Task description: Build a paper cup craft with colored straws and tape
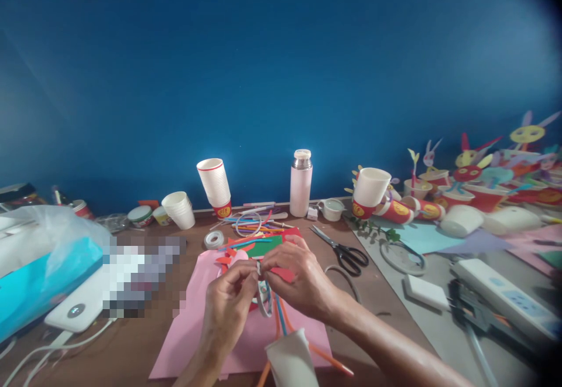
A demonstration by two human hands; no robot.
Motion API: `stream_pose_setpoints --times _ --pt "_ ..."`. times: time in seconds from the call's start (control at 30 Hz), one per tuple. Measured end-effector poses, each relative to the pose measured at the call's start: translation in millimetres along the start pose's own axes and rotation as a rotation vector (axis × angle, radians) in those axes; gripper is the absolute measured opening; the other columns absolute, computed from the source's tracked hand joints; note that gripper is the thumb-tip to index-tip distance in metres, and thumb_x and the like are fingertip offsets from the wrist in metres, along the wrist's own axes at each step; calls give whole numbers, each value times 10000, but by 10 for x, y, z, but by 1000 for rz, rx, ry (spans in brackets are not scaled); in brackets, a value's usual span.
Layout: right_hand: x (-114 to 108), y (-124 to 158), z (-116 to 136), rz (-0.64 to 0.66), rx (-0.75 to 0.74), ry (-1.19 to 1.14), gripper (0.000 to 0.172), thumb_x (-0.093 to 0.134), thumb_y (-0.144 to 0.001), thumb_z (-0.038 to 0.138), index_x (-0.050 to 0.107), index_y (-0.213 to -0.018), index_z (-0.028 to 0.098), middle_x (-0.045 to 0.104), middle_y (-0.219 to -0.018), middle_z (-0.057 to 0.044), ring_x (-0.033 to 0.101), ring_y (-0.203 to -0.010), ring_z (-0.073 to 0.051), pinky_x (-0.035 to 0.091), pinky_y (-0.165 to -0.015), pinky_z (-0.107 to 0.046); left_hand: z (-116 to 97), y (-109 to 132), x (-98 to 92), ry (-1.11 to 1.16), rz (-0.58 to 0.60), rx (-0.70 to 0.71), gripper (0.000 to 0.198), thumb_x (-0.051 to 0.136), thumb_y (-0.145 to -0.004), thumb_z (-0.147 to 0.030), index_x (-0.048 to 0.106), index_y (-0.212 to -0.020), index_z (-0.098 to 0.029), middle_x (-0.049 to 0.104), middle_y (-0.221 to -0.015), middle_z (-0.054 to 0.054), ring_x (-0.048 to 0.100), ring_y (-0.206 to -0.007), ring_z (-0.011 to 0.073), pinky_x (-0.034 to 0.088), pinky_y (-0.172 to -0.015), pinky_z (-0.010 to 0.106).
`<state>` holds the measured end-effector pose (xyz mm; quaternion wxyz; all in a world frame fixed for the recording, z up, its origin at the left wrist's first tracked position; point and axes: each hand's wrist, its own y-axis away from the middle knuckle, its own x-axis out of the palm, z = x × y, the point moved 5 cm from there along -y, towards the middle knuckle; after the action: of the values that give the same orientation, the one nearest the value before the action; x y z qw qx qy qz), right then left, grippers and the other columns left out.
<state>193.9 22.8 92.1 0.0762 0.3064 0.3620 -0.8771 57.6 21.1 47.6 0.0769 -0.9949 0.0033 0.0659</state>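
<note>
Over the pink paper [184, 328], my left hand [230, 302] pinches a thin pale ring, which looks like a roll of tape [265, 305]. My right hand [298, 270] meets it at the ring's top edge, fingers bent and thumb pressed in; the fingertips partly hide what they grip. Just below lies a white paper cup [293, 360], tipped toward me, beside orange [331, 359] and blue strips. Red paper scraps [223, 261] and a green sheet [267, 247] lie behind my hands.
Black-handled scissors [346, 255] lie right of my hands. Behind stand stacked paper cups [214, 182], a pink thermos [301, 185] and another tape roll [213, 239]. Cup figures [474, 176] and a power strip [509, 296] are at right; a white power bank [79, 305] with cable is left.
</note>
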Motion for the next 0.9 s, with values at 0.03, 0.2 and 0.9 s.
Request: stream_pose_setpoints --times 0.03,0.2,0.9 --pt "-1 2 5 -7 -6 8 118 569 -748 109 639 -734 204 694 -783 13 602 -755 -149 335 -843 -322 1 2 -1 -10 0 12 117 559 -778 -228 660 -748 -176 627 -727 1 548 -600 123 456 -546 209" --pt "6 20 9 -30 -38 57 90 587 -742 123 635 -725 197 694 -762 16 606 -730 -144 321 -845 -325 -3 11 -4 -84 5 82 122 540 -788 -224 646 -749 -178 590 -645 -19 520 -570 110 435 -527 194" --pt "125 73 -44 -25 -100 197 128 520 -643 62 564 -632 181 651 -664 20 572 -671 -128 282 -908 -355 -238 145 117 -630 -18 660 163 471 -800 -50 579 -773 -168 601 -732 44 587 -711 159 463 -658 256"
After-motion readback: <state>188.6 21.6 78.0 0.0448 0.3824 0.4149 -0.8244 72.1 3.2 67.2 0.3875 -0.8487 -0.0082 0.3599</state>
